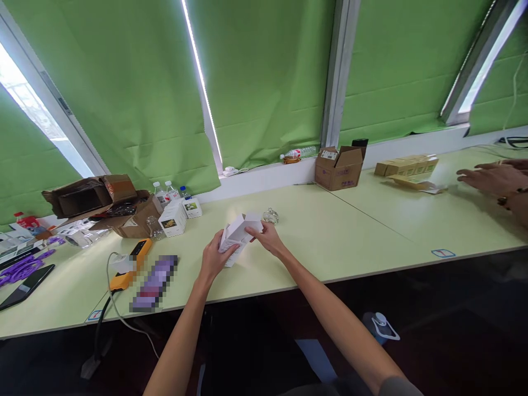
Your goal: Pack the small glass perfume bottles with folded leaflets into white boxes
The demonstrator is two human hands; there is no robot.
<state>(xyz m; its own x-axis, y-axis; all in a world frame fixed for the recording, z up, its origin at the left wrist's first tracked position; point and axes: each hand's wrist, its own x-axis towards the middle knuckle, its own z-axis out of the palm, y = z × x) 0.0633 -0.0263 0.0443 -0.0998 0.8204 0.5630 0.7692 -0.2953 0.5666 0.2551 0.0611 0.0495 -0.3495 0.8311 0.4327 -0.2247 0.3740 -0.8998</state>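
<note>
Between my hands, just above the table, is a small white box (237, 234) with its flaps standing up at the top end. My left hand (214, 256) is closed around its left side, the thumb lying across the printed face. On the right, my right hand (265, 236) pinches a raised flap at the upper edge with thumb and fingers. A small clear, shiny item (271, 215) lies on the table just beyond my right hand; I cannot make out its kind. The inside of the box is hidden.
White picture boxes (173, 220) and open cardboard boxes (136, 217) stand at left, near an orange power strip (134, 264) and a phone (154, 283). Another cardboard box (340, 170) sits at the back. A co-worker's hands (499, 181) are at far right beside yellow cartons (406, 166).
</note>
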